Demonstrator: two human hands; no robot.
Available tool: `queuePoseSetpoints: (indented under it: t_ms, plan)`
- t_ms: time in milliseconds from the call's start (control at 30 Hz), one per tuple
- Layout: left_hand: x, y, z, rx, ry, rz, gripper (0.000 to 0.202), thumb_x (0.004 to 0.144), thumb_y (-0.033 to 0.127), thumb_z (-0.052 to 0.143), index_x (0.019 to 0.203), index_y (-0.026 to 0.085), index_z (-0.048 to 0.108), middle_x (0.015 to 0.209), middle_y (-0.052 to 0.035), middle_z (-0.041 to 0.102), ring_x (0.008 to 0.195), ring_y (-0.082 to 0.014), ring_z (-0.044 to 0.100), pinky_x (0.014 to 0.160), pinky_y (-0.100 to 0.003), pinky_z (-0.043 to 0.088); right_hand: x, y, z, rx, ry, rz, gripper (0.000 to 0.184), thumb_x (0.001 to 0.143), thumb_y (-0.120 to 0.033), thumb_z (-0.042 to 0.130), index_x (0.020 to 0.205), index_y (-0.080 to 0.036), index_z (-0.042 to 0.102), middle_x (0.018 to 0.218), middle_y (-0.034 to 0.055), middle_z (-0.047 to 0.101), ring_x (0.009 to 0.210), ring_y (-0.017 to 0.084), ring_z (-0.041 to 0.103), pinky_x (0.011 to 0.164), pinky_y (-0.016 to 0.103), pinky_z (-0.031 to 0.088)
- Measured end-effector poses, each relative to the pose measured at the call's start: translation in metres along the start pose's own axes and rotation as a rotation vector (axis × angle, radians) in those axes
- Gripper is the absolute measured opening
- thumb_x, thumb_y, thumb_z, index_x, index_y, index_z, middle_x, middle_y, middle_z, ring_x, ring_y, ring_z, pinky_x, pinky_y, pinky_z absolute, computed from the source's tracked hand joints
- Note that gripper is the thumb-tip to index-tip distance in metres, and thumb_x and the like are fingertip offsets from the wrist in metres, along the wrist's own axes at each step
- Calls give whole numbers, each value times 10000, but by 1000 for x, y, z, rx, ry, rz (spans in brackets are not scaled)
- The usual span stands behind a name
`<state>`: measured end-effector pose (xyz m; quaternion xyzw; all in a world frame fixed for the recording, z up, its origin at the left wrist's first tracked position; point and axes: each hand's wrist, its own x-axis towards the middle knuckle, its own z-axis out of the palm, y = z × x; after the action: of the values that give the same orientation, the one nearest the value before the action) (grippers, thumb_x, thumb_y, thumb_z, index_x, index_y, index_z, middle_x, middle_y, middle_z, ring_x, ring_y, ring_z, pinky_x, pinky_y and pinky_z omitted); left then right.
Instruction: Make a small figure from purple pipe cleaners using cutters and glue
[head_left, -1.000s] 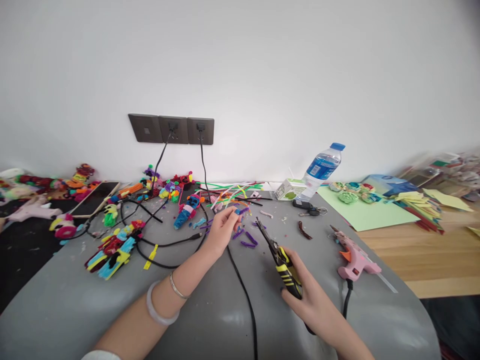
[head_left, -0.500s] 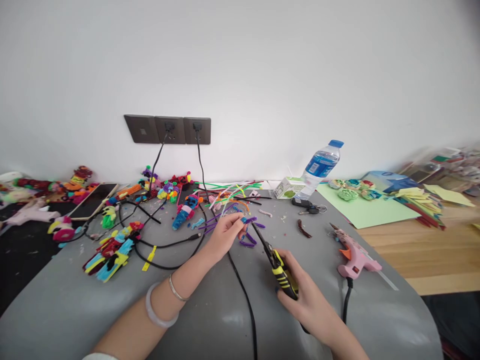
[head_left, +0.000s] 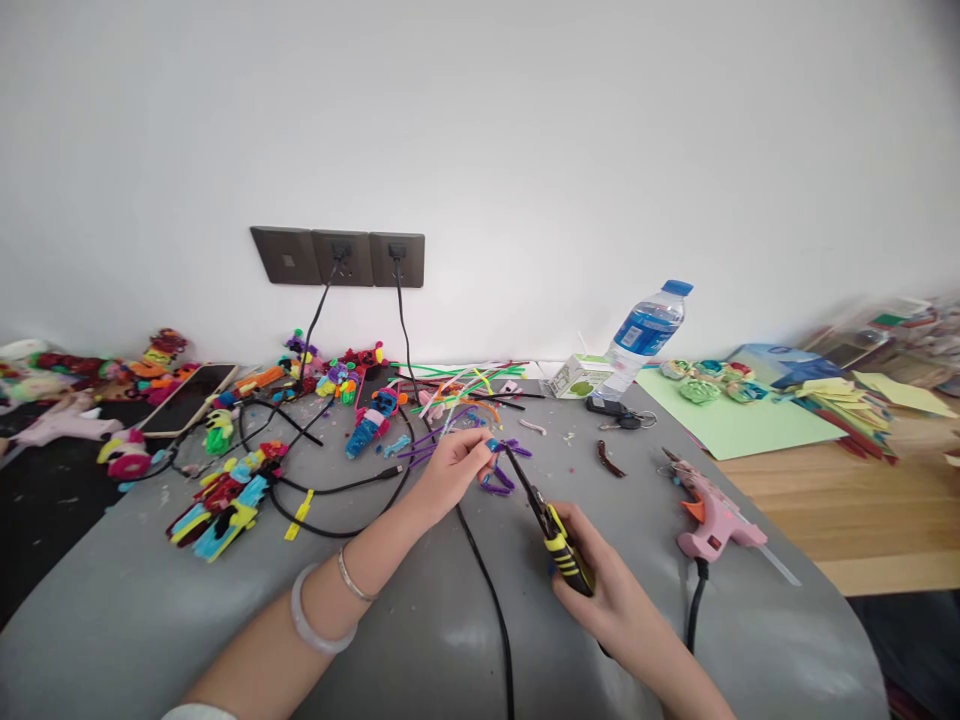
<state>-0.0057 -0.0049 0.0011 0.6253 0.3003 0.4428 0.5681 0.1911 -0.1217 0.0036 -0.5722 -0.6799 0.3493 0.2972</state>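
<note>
My left hand is closed in a pinch, thumb and fingertips around a purple pipe cleaner; most of the held part is hidden by the fingers. My right hand grips the yellow-and-black handles of long-nose pliers. Their narrow dark tips point up and left, right at the left fingertips; I cannot tell what lies between the jaws. Just below the left fingertips, a bent purple pipe cleaner piece rests on the grey table.
Loose pipe cleaners lie at the back. Colourful pipe-cleaner figures and black cables are on the left and middle. To the right are a water bottle, keys, a brown twisted piece and a pink glue gun.
The pliers' tips stay at the left fingertips, with the handles shifted very slightly. Both hands keep their grips. The whole view has shifted slightly.
</note>
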Motion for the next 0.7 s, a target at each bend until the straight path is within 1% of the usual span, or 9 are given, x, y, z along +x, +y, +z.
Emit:
queuePoseSetpoints:
  t_ms: [100,200,300,367,467,567,633,700]
  plan:
    - [0,1,0,-7,-1,-7,302,894,335,475,643,167,485,600,26,470,557,-97,409,577,-242,330,0,1,2,15,17,1,483,671,-122,476,1145,-208,504,885,-4,601,743,160,559,722,239,475]
    - [0,3,3,-20,3,-29,299,874,352,502,642,164,503,603,22,485,553,-98,428,580,-245,346,0,1,4,46,39,3,459,665,-127,482,1116,-204,527,903,7,616,764,167,567,718,242,472]
    - [1,3,4,-42,54,-69,375,861,473,536,653,162,523,612,5,520,555,-110,458,578,-256,375,2,2,6,74,60,35,435,663,-139,493,1091,-201,540,899,5,621,768,165,568,716,242,469]
    - [4,0,3,-97,135,-69,485,864,608,477,694,160,551,603,-6,530,560,-123,472,572,-263,393,4,3,8,90,72,62,415,664,-152,499,1074,-201,545,879,-1,616,764,163,566,727,247,473]
    - [10,-6,-3,-153,202,-105,569,839,691,455,788,143,598,641,-25,567,588,-128,502,589,-261,418,6,7,9,129,95,72,361,688,-185,515,1048,-198,551,870,3,613,794,171,580,746,258,484]
    - [13,-10,-7,-189,242,-116,555,825,690,489,809,147,601,671,-26,573,594,-124,502,585,-254,434,7,14,10,146,106,74,305,753,-241,556,1055,-197,558,899,21,631,828,184,607,745,268,499]
    - [12,-10,-6,-195,240,-114,542,826,679,505,808,146,599,681,-29,579,602,-123,509,586,-251,434,6,18,9,138,118,76,300,794,-303,588,1073,-197,562,928,37,648,846,195,627,741,275,513]
    - [11,-9,-4,-192,218,-114,545,822,679,516,804,140,600,681,-32,581,595,-120,507,589,-252,429,5,22,8,123,160,67,304,826,-364,595,1079,-200,562,917,41,653,840,199,640,740,276,523]
